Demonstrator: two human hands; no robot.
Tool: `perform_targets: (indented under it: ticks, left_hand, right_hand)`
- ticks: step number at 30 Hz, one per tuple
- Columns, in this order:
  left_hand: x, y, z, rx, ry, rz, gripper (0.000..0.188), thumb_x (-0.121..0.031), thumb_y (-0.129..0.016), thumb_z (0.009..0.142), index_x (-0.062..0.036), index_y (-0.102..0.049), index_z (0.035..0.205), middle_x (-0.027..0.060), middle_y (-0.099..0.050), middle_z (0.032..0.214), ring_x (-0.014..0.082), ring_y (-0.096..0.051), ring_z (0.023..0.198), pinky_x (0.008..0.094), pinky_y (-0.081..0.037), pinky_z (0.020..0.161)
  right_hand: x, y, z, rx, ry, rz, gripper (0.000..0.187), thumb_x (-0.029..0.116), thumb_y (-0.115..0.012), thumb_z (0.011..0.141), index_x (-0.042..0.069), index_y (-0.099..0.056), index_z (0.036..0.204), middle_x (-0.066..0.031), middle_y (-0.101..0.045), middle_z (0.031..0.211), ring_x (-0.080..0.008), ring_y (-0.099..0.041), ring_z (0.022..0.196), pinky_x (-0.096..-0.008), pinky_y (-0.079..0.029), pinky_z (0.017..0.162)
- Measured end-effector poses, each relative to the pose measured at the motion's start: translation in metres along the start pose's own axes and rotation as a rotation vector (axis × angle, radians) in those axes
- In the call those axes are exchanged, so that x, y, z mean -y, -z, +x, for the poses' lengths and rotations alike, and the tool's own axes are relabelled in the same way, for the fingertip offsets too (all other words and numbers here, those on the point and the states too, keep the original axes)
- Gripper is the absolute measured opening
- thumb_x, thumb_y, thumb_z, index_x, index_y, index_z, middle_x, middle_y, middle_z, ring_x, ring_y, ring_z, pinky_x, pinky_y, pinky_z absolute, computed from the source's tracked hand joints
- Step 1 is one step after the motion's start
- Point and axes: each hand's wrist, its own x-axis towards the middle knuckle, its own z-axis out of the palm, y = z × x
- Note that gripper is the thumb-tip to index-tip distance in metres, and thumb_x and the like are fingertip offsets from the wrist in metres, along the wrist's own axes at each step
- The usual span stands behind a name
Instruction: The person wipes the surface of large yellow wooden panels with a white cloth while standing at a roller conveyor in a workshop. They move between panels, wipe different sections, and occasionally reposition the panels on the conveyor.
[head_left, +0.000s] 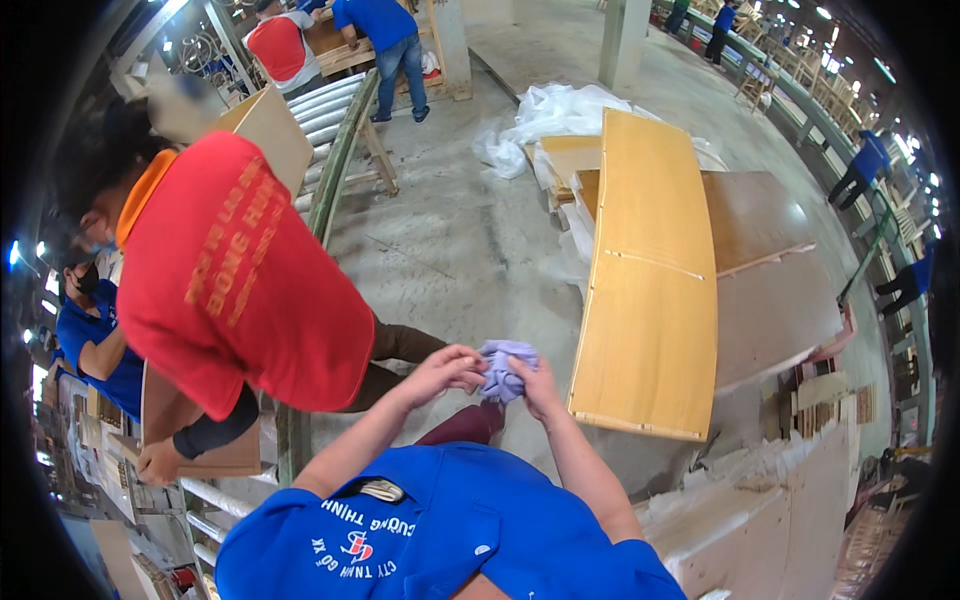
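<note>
A crumpled lavender cloth (506, 368) is bunched up in front of my body, above the concrete floor. My right hand (540, 390) is closed around its right side, thumb laid over the folds. On the other side, my left hand (447, 372) has loosely bent fingers, somewhat apart, with the fingertips at the cloth's left edge. Whether they press on it I cannot tell. Just right of my hands, a long, curved yellow wooden panel (655, 290) lies across a stack of other boards.
Brown boards (760, 215) and crumpled clear plastic sheeting (560, 115) lie around the yellow panel. Close at left, a person in a red shirt (240, 270) bends over a roller conveyor (335, 110), holding a board. Another worker in blue (100, 330) stands beyond. Pale panels (750, 510) are at lower right.
</note>
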Motion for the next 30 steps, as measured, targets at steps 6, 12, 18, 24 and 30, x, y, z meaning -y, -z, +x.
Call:
perform_targets:
  ticks: [6, 12, 18, 24, 30]
  left_hand:
    - [-0.07, 0.14, 0.115, -0.469, 0.105, -0.01, 0.018, -0.027, -0.054, 0.092, -0.0114, -0.053, 0.1, 0.0032, -0.061, 0.099, 0.0141, -0.06, 0.082, 0.0292, -0.049, 0.073]
    - [-0.202, 0.174, 0.293, -0.238, 0.075, 0.315, 0.028, -0.034, -0.055, 0.091, -0.01, -0.056, 0.104, 0.0025, -0.061, 0.102, 0.014, -0.059, 0.088, 0.0298, -0.047, 0.076]
    - [-0.314, 0.214, 0.466, 0.164, -0.22, 1.05, 0.029, -0.029, -0.054, 0.091, -0.0047, -0.057, 0.107, 0.0096, -0.062, 0.104, 0.0204, -0.06, 0.094, 0.0316, -0.047, 0.081]
    - [-0.341, 0.42, 0.552, -0.353, -0.164, 1.075, 0.031, -0.026, -0.055, 0.085, -0.001, -0.059, 0.103, 0.0189, -0.062, 0.103, 0.0333, -0.06, 0.096, 0.0395, -0.047, 0.081]
    - [-0.348, 0.559, 0.461, 0.077, 0.32, 1.693, 0.019, -0.019, -0.051, 0.081, -0.0043, -0.063, 0.08, 0.0179, -0.063, 0.079, 0.0382, -0.062, 0.078, 0.0481, -0.049, 0.07]
  right_hand:
    - [0.058, 0.089, 0.144, -0.498, 0.19, 0.267, 0.034, 0.025, -0.061, 0.089, 0.001, -0.054, 0.113, -0.0104, -0.061, 0.106, -0.0204, -0.062, 0.093, -0.0345, -0.051, 0.08]
    - [0.114, 0.133, 0.238, -0.702, 0.305, 0.348, 0.039, 0.038, -0.052, 0.093, 0.002, -0.052, 0.11, -0.0091, -0.06, 0.1, -0.0194, -0.06, 0.09, -0.0353, -0.05, 0.081]
    - [0.154, 0.122, 0.37, -0.649, 0.229, 0.164, 0.029, 0.009, -0.057, 0.084, 0.0, -0.053, 0.112, -0.0073, -0.061, 0.1, -0.0179, -0.06, 0.09, -0.0306, -0.049, 0.079]
    - [0.233, 0.081, 0.619, -0.387, 0.21, -0.096, 0.056, -0.003, -0.051, 0.072, 0.001, -0.045, 0.128, -0.0084, -0.059, 0.11, -0.0181, -0.058, 0.096, -0.0287, -0.047, 0.083]
    - [0.31, 0.006, 0.885, -0.076, 0.129, -0.22, 0.053, 0.0, -0.056, 0.072, 0.001, -0.05, 0.125, -0.0074, -0.061, 0.107, -0.0169, -0.058, 0.095, -0.0288, -0.046, 0.084]
